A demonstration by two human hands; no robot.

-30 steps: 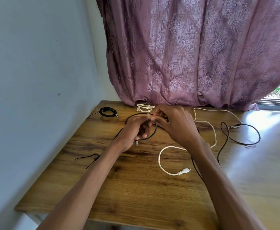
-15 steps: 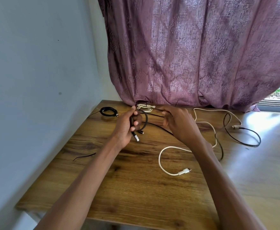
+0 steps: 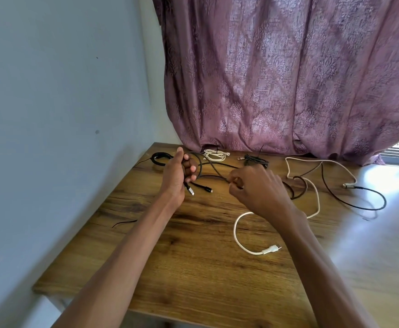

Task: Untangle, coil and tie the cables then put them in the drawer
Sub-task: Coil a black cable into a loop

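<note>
My left hand [image 3: 178, 176] grips a small loop of a black cable [image 3: 200, 168], whose plug ends hang below the fingers. My right hand [image 3: 255, 188] pinches the same black cable further along, at mid-table. A loose white cable [image 3: 237, 235] curls on the wood under my right wrist, its plug near the front. Another black cable [image 3: 359, 204] lies loose at the right. At the back lie a coiled black cable [image 3: 160, 157], a coiled white cable [image 3: 215, 155] and a tied dark bundle [image 3: 255, 159]. No drawer is in view.
The wooden table [image 3: 193, 268] stands in a corner, a blue wall to the left and a purple curtain [image 3: 288, 79] hanging along the back edge. A thin black tie [image 3: 125, 223] lies near the left edge. A window sill shows at far right.
My hands have drawn apart: the left rose with the black loop in it, and the right slid rightward along the cable. The view has tilted, showing the dark bundle at the back.
</note>
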